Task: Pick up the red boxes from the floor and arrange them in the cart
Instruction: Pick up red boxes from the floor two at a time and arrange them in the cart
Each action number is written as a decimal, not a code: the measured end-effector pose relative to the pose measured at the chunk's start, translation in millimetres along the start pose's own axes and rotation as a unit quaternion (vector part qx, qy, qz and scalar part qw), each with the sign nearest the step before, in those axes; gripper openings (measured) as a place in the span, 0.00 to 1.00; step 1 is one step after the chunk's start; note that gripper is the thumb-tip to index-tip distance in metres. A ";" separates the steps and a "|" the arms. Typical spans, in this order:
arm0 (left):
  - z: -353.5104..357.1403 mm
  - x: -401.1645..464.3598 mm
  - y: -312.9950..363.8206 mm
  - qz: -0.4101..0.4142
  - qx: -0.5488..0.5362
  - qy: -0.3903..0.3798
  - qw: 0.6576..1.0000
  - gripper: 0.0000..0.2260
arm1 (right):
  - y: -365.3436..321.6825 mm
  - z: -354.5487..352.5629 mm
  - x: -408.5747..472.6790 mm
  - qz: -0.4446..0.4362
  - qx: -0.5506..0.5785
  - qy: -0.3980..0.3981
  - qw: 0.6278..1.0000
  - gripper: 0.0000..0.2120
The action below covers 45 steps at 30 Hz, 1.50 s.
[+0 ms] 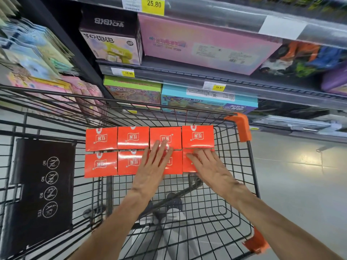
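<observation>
Several red boxes (133, 137) lie flat in two rows on the bottom of the black wire cart (249, 166), against its far side. My left hand (153, 166) rests palm down, fingers spread, on the third box of the near row (174, 164) and reaches onto the box behind it. Just to the right, my right hand (208, 166) lies flat with fingers apart on the rightmost near box (187, 166), covering most of it. Neither hand grips anything.
The cart's black child-seat flap (41, 188) with round warning signs stands at the left. Orange corner bumpers (242, 126) mark the cart's right side. Store shelves with toy boxes (206, 44) rise directly behind the cart. Grey tiled floor (300, 175) lies to the right.
</observation>
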<state>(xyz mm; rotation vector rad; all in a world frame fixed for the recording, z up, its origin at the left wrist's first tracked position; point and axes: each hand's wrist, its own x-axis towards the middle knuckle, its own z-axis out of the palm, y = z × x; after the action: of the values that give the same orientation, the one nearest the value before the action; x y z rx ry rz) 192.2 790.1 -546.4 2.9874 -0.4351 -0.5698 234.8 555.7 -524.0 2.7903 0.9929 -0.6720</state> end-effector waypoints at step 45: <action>-224.5 12.5 23.3 0.154 0.005 0.070 0.986 0.39 | 55.6 -174.3 -107.0 0.113 0.053 0.101 0.987 0.41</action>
<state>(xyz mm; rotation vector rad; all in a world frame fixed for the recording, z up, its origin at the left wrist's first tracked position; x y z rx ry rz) 280.4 767.5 -339.5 2.8606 -0.8668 -0.3276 260.4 492.5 -323.3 3.0493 0.6672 -0.4327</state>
